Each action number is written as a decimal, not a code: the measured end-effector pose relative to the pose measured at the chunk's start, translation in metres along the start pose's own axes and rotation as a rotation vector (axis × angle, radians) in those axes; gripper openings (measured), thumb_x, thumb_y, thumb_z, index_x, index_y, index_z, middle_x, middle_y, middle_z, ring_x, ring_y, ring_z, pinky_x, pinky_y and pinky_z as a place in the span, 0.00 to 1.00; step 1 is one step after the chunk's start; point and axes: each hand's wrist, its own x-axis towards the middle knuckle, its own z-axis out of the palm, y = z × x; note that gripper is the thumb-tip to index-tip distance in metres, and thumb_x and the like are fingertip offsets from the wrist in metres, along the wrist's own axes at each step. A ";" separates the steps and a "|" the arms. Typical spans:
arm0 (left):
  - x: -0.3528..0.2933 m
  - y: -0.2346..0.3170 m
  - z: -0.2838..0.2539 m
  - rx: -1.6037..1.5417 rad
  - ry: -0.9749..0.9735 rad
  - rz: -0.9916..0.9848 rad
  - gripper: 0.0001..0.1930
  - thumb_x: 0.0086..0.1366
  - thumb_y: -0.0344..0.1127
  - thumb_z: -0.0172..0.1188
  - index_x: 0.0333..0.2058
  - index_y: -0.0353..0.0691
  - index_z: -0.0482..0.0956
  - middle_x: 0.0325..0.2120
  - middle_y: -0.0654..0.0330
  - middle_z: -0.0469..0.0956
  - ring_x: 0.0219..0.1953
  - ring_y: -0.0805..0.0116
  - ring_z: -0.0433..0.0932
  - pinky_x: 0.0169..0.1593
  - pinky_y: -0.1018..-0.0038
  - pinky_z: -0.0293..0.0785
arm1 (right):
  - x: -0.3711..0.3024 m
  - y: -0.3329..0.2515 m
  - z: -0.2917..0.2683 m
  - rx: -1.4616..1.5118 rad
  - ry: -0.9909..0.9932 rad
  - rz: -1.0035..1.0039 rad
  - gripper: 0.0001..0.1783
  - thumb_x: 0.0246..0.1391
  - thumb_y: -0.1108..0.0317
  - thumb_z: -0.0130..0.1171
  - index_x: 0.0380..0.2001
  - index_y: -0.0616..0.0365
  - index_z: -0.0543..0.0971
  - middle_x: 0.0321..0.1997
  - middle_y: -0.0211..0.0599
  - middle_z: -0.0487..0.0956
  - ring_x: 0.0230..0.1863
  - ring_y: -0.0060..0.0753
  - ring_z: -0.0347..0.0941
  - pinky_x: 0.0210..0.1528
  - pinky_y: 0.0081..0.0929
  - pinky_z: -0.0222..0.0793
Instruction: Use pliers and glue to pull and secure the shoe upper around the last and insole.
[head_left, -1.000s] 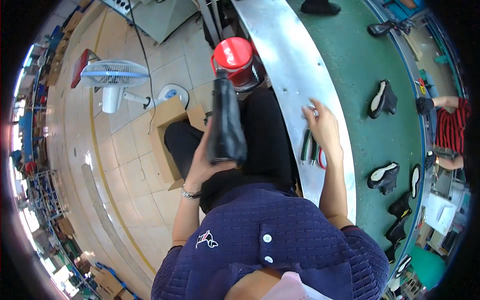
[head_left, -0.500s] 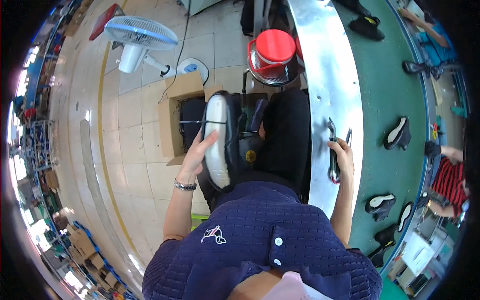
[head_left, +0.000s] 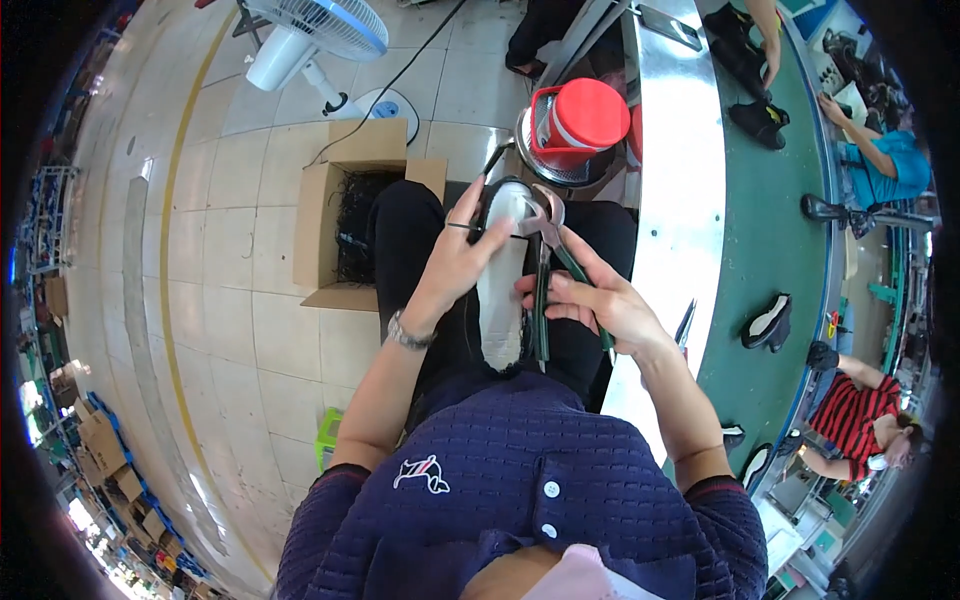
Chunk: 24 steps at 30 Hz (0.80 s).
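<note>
A dark shoe [head_left: 500,300] with a white sole lies over my lap, sole up and toe away from me. My left hand [head_left: 452,268] grips it around the toe half, thumb on the sole. A thin black strap [head_left: 462,227] crosses the sole under that hand, one end sticking out on the left. In my right hand [head_left: 608,302] are metal pincers [head_left: 546,230] with dark green handles spread apart. Their jaws sit at the shoe's right edge, by the strap; whether they touch it I cannot tell.
An open cardboard box [head_left: 318,225] with black strips inside stands left of my knees. A red bucket [head_left: 590,112] is ahead. On my right runs a metal ledge [head_left: 680,190], a pointed tool [head_left: 686,325] on it, beside a green conveyor [head_left: 765,215] carrying shoes. Co-workers stand beyond.
My right hand has lifted the pincers off the metal ledge and brought them, handles now spread, to the shoe. The shoe and my left hand have shifted right, toward the middle of my lap.
</note>
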 end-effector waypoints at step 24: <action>0.036 0.014 0.004 -0.328 0.003 -0.050 0.17 0.67 0.33 0.54 0.52 0.35 0.77 0.42 0.62 0.79 0.43 0.80 0.74 0.48 0.82 0.68 | 0.019 -0.004 -0.015 -0.639 0.116 -0.111 0.32 0.65 0.70 0.47 0.69 0.54 0.50 0.23 0.35 0.75 0.23 0.25 0.74 0.29 0.26 0.73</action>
